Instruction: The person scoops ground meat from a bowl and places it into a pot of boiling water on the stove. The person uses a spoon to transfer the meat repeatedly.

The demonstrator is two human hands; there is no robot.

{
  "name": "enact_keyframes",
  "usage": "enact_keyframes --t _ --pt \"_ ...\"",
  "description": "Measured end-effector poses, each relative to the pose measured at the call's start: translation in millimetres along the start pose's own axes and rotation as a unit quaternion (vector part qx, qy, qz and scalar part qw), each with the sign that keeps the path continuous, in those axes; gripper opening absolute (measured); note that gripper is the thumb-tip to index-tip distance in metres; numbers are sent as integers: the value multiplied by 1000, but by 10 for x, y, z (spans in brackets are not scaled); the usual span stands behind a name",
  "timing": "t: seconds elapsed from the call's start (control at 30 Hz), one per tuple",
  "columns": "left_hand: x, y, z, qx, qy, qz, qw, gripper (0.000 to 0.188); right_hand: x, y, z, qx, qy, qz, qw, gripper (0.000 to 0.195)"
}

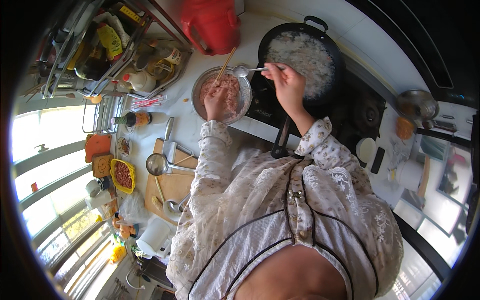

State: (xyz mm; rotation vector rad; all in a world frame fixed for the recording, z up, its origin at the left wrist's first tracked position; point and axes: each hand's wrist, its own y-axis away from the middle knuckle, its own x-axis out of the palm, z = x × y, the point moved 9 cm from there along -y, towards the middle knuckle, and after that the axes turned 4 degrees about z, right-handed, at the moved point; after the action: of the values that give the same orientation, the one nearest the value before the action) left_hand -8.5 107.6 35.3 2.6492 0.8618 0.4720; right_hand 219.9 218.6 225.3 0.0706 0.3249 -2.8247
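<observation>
My left hand (pixel 216 101) is curled in a metal bowl (pixel 246 98), its fingers closed on pink minced meat (pixel 233 90). What lies inside the fist is mostly hidden. A pair of wooden chopsticks (pixel 227 63) leans in the bowl with the tips in the meat. My right hand (pixel 285 84) grips the handle of a metal spoon (pixel 242 71), whose head hangs over the bowl's right rim. Just beyond that hand, a black wok (pixel 264 43) on the stove holds pale, bubbling liquid with foam. Its long handle (pixel 281 140) points towards my body.
A red plastic jug (pixel 212 26) stands behind the bowl. Left are a seasoning rack (pixel 131 56), a dark bottle (pixel 132 119), a cutting board (pixel 153 187) with a cleaver (pixel 169 146) and ladle (pixel 157 164), and a yellow basket (pixel 123 176). The black cooktop (pixel 348 116) extends right towards a steel bowl (pixel 417 105).
</observation>
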Motion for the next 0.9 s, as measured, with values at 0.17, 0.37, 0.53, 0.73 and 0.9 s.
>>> enact_keyframes --t 0.17,0.37,0.53,0.73,0.9 --pt "31 -34 -146 124 -175 -58 975 27 531 33 54 -63 106 75 989 15" --pt "85 91 -395 176 -334 -65 924 23 682 143 -59 -49 81 77 993 16" --pt "95 153 -506 181 -431 -123 875 26 594 152 -563 116 -73 33 990 21" --pt "-103 -102 -220 185 -430 -103 878 29 381 315 -1087 329 -290 -56 897 25" --pt "-548 -175 676 -182 50 -40 981 32 -363 121 -745 237 -290 -86 923 25"
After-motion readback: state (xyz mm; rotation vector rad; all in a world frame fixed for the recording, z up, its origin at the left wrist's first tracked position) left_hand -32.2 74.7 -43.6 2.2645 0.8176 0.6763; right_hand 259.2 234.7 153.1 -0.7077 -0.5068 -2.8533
